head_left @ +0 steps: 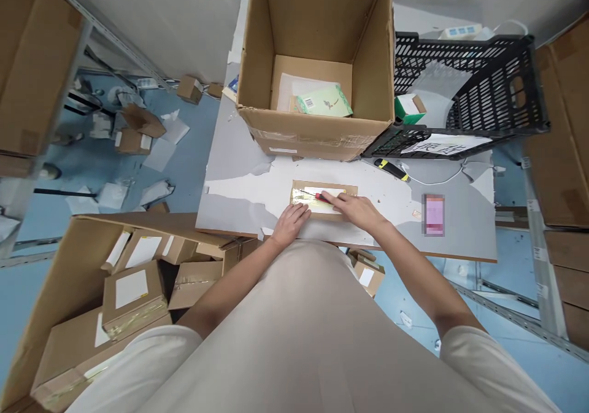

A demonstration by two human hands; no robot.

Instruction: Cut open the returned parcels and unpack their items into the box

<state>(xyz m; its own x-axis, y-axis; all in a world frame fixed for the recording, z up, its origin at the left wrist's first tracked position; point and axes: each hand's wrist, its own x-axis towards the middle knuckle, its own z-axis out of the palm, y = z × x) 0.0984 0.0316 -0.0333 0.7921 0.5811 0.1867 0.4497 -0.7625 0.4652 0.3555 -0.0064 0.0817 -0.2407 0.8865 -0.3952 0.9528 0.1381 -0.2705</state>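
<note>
A small flat cardboard box with a white label and shiny tape lies near the front edge of the table. My left hand rests on its left end, fingers stretched and lying flat. Closed around a red-handled screwdriver, my right hand is over the right part of the box. The tool's thin dark shaft points left across the label and tape. From this angle I cannot tell whether its tip touches the tape.
Behind the small box stands a large open carton with a green packet inside. A black plastic crate is at the right, a yellow-black utility knife before it. A big carton of parcels stands at lower left.
</note>
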